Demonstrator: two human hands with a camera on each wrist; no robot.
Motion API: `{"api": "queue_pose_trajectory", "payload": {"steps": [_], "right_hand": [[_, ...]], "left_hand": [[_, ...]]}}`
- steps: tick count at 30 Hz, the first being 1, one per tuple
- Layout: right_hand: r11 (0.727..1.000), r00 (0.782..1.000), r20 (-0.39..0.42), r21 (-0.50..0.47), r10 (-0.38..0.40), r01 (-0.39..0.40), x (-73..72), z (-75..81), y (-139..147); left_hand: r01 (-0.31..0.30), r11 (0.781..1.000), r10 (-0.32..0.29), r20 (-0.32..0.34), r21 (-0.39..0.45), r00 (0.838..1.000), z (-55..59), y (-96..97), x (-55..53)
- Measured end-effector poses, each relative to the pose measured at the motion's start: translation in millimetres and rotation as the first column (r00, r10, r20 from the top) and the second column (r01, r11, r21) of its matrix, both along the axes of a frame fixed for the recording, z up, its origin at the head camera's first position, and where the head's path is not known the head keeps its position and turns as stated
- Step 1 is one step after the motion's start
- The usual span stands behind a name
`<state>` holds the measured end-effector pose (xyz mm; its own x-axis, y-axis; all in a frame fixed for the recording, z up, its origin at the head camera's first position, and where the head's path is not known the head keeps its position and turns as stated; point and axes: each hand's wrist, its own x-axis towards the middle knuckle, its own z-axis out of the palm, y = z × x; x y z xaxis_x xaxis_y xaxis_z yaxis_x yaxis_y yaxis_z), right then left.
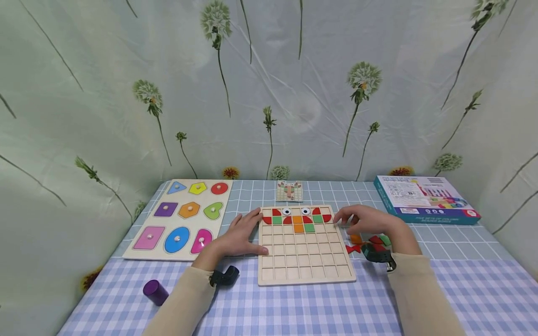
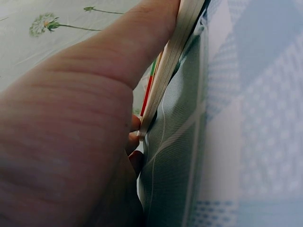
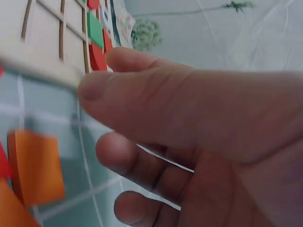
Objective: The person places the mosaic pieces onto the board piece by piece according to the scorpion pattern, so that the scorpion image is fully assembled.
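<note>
A square wooden grid board (image 1: pixel 307 261) lies in the middle of the table, its top rows partly filled with red, green and orange tiles and two eye tiles. My left hand (image 1: pixel 241 237) rests along the board's left side, thumb on its edge and fingers spread toward the upper corner. At the upper right edge is my right hand (image 1: pixel 367 220), with loosely bent fingers beside a red tile (image 1: pixel 326 218). No piece shows between its thumb and fingers in the right wrist view. Under and beside it lie loose red, green and orange (image 3: pixel 40 165) pieces.
A pattern card (image 1: pixel 289 191) stands behind the board. To the left lies a knobbed shape puzzle (image 1: pixel 197 224), with a purple cylinder (image 1: pixel 155 292) nearer the front. A boxed bead set (image 1: pixel 426 199) sits at the back right. Printed fabric hangs behind the table.
</note>
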<state>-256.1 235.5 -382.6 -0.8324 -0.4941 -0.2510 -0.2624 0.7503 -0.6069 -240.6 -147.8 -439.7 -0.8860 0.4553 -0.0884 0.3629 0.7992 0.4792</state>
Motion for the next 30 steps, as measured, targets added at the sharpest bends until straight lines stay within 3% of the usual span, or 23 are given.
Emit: {"api": "queue_pose_trajectory", "payload": {"steps": [6, 17, 30], "right_hand": [[1.0, 1.0, 0.027, 0.003, -0.005, 0.004, 2.2, -2.4, 16], [0.999, 0.984, 0.175, 0.015, -0.036, 0.034, 1.7, -6.9, 28], [0.999, 0.989, 0.139, 0.038, -0.041, 0.036, -1.3, -12.5, 25]], "left_hand": [[0.004, 1.0, -0.004, -0.004, -0.002, 1.0, -1.1, 0.1, -0.5], [-0.004, 1.0, 0.004, -0.002, -0.01, 1.0, -3.0, 0.3, -2.2], [-0.006, 1.0, 0.006, -0.004, -0.01, 1.0, -2.4, 0.7, -1.8]]}}
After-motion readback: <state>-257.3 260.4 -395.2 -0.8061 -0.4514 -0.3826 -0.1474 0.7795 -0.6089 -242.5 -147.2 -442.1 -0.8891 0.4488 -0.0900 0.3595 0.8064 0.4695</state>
